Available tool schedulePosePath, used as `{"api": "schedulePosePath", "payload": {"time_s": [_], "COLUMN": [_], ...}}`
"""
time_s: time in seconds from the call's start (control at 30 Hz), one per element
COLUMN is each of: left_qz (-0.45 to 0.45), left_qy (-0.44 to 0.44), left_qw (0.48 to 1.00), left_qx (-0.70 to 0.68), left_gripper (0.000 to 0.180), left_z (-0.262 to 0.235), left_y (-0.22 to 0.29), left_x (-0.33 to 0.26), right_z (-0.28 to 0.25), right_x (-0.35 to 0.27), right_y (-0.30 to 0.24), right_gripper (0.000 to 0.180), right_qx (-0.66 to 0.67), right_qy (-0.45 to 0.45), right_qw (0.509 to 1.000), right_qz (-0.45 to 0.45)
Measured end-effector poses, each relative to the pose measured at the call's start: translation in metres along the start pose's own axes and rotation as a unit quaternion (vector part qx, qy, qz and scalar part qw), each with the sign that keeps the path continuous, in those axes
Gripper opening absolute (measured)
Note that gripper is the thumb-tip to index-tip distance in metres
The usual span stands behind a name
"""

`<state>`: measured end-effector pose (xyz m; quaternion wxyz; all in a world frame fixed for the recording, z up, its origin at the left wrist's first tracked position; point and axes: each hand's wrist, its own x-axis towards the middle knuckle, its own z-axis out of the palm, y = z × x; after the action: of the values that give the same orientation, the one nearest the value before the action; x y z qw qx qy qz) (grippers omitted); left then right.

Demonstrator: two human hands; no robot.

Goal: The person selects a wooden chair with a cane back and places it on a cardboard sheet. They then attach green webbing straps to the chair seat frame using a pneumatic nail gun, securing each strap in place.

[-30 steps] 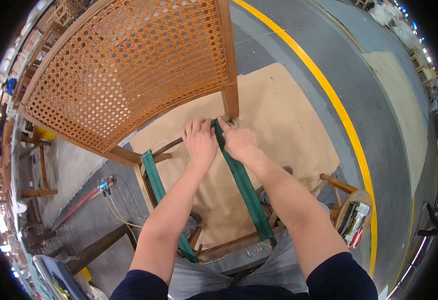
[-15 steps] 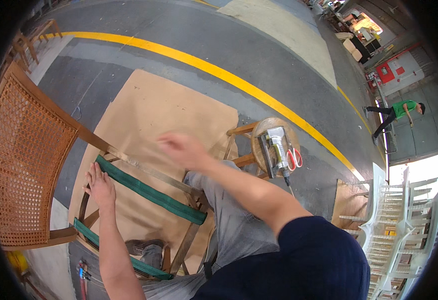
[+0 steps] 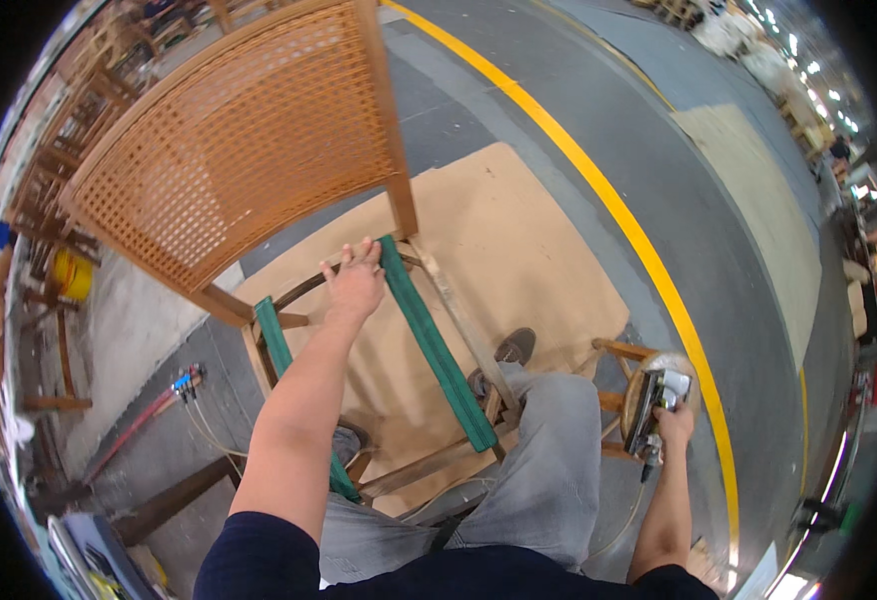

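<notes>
A wooden chair frame stands in front of me, its woven cane back (image 3: 239, 150) upright at the far side. Two green webbing straps cross the open seat frame: one (image 3: 434, 345) on the right, one (image 3: 279, 345) on the left. My left hand (image 3: 356, 283) rests on the rear seat rail beside the far end of the right strap, fingers spread. My right hand (image 3: 671, 425) reaches down to a small round wooden stool (image 3: 627, 400) at my right and grips a metal staple gun (image 3: 652, 398) lying on it.
A brown board (image 3: 519, 260) lies on the grey floor under the chair. A yellow floor line (image 3: 639, 240) runs diagonally past it. A red hose (image 3: 144, 420) lies at the left, with stacked chair frames (image 3: 49, 200) and a yellow bucket (image 3: 71, 275) beyond.
My right hand left the strap at the rear rail and swung right to the stool, where it now holds the staple gun. My left hand stayed on the rail.
</notes>
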<state>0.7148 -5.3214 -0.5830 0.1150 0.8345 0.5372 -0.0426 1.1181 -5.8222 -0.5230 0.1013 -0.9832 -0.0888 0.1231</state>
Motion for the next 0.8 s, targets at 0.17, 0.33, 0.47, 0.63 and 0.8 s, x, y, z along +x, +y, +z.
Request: {"api": "schedulePosePath", "payload": {"time_s": [0.17,0.33,0.47,0.63,0.8], "left_qz": [0.001,0.003,0.013,0.012,0.016], "left_qy": [0.005,0.053,0.073,0.076,0.078], "left_qw": [0.999,0.998,0.994,0.991,0.991], "left_qx": [-0.034,-0.043,-0.084,-0.110,-0.111], "left_gripper": [0.061,0.062,0.061,0.060,0.059], "left_z": [-0.002,0.011,0.023,0.021,0.023], "left_y": [0.004,-0.003,-0.003,-0.002,-0.004], "left_x": [-0.005,-0.006,-0.003,-0.005,-0.006], "right_z": [-0.028,-0.077,-0.050,0.060,0.126], "right_x": [-0.021,-0.070,-0.113,-0.169,-0.175], "right_y": [-0.025,-0.155,-0.298,-0.437,-0.490], "right_gripper": [0.061,0.052,0.038,0.032,0.031], "right_qx": [0.225,0.425,0.369,0.322,0.292], "right_qy": [0.054,-0.149,-0.337,-0.406,-0.379], "right_qw": [0.960,0.881,0.835,0.817,0.831], "right_qz": [-0.160,-0.142,-0.229,-0.254,-0.282]}}
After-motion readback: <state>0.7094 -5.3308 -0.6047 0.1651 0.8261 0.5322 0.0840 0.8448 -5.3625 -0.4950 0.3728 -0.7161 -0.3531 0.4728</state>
